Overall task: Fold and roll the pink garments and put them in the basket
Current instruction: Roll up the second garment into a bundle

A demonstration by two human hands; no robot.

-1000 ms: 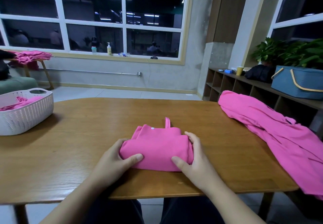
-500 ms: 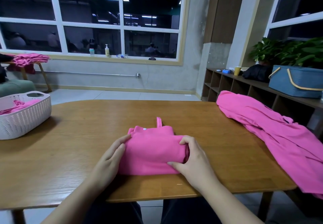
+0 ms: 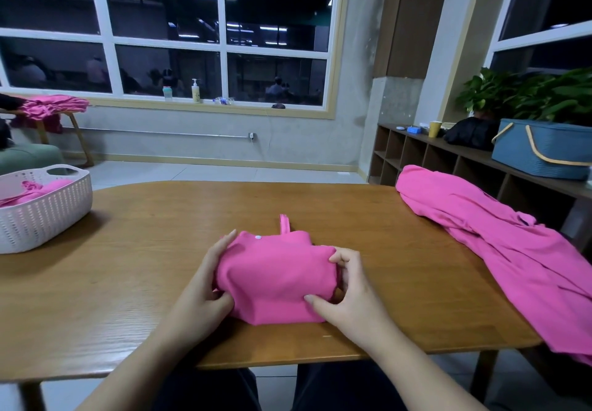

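- A pink bundle (image 3: 275,277) of soft, matte knit lies on the table (image 3: 134,269) near its front edge, folded into a plump, rounded block with smooth skin and a few creases at the ends
- A narrow strap (image 3: 284,224) sticks up from its far edge, and a small white button (image 3: 258,237) sits beside it
- The left hand (image 3: 200,295) clasps the bundle's left end: fingers lie along the side, thumb tucked into the cloth at the near corner
- The right hand (image 3: 347,295) grasps the right end: curled fingers dig into the folds, thumb pressed flat on top
- The table is oval-cornered wood with a visible grain and a satin sheen
- A white basket (image 3: 41,215) of perforated plastic, with cut-out handles, stands at the table's left edge, well apart from the bundle; pink cloth (image 3: 35,188) lies crumpled inside it
- A loose garment (image 3: 499,244) of the same pink knit sprawls long and wrinkled across the table's right side, hanging over the edge
- Behind it a wooden cubby shelf (image 3: 448,160) carries a blue tub (image 3: 538,148) with tan handles, leafy plants (image 3: 528,93) and a yellow cup (image 3: 434,128)
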